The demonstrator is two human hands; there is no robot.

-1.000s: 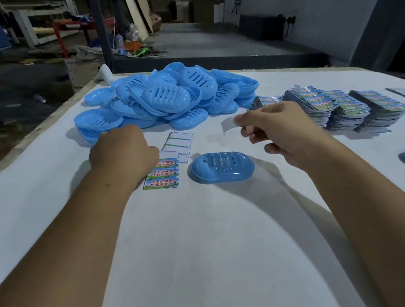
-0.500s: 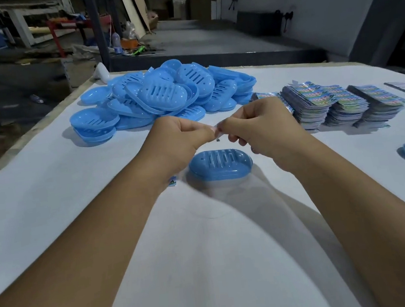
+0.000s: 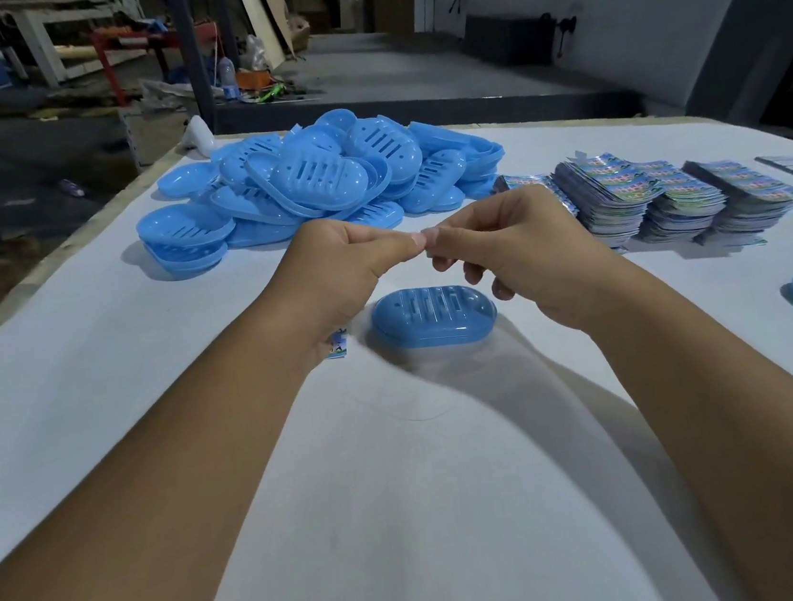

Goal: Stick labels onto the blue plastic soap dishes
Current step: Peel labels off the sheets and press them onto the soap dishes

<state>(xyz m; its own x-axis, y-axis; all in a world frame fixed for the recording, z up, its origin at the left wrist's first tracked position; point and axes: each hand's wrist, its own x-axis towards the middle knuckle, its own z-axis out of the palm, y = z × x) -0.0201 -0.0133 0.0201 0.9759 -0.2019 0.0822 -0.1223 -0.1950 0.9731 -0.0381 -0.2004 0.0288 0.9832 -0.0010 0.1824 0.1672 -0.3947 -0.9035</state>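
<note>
Head view: left hand [image 3: 345,261] and right hand [image 3: 522,240] meeting fingertip to fingertip just above single upturned blue oval slotted plastic soap dish [image 3: 434,315], each grip pinched on a small pale label [image 3: 423,238], barely visible. Heap of blue soap dishes [image 3: 320,184] beyond; stacks of colourful printed label sheets [image 3: 661,198] right, writing unreadable. Bare white worktop [image 3: 409,498] nearer.

Bare table [image 3: 412,523] lies open nearside of the lone soap dish [image 3: 434,316]; dish heap [image 3: 320,184] blocks behind, label stacks [image 3: 662,202] far right
</note>
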